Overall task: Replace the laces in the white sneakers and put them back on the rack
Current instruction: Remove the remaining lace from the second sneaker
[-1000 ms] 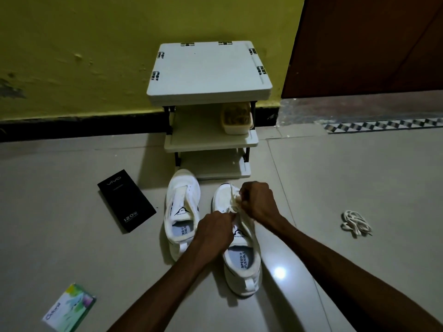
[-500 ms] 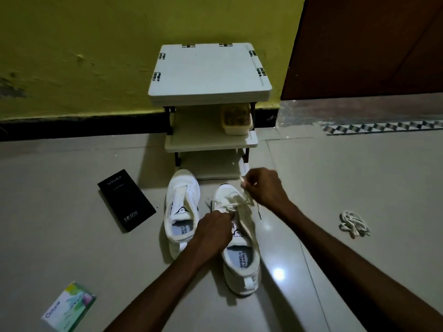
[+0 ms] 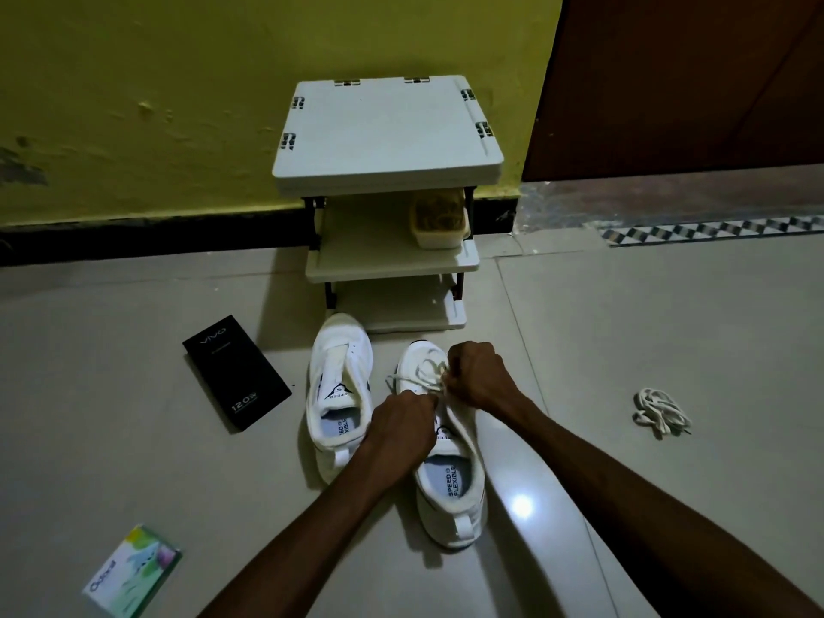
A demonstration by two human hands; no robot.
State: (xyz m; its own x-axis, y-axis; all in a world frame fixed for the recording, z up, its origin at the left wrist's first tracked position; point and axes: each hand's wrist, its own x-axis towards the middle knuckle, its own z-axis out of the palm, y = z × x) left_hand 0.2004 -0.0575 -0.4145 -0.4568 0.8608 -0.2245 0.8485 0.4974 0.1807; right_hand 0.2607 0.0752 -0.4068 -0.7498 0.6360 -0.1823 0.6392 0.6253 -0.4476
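Two white sneakers stand side by side on the floor in front of a white three-shelf rack (image 3: 388,171). The left sneaker (image 3: 339,394) has no lace. The right sneaker (image 3: 450,483) carries a white lace (image 3: 421,379) through its front eyelets. My right hand (image 3: 479,376) pinches the lace over the shoe's front. My left hand (image 3: 401,432) grips the shoe's tongue area and the lace beside it. A loose bundle of white lace (image 3: 662,410) lies on the floor to the right.
A black phone box (image 3: 236,372) lies left of the sneakers. A green and white packet (image 3: 131,570) sits at the lower left. A small tub (image 3: 439,218) stands on the rack's middle shelf. Yellow wall and brown door are behind.
My right hand pulled the lace up and away toward the rack, then came back down to the shoe's front. My left hand stayed on the shoe.
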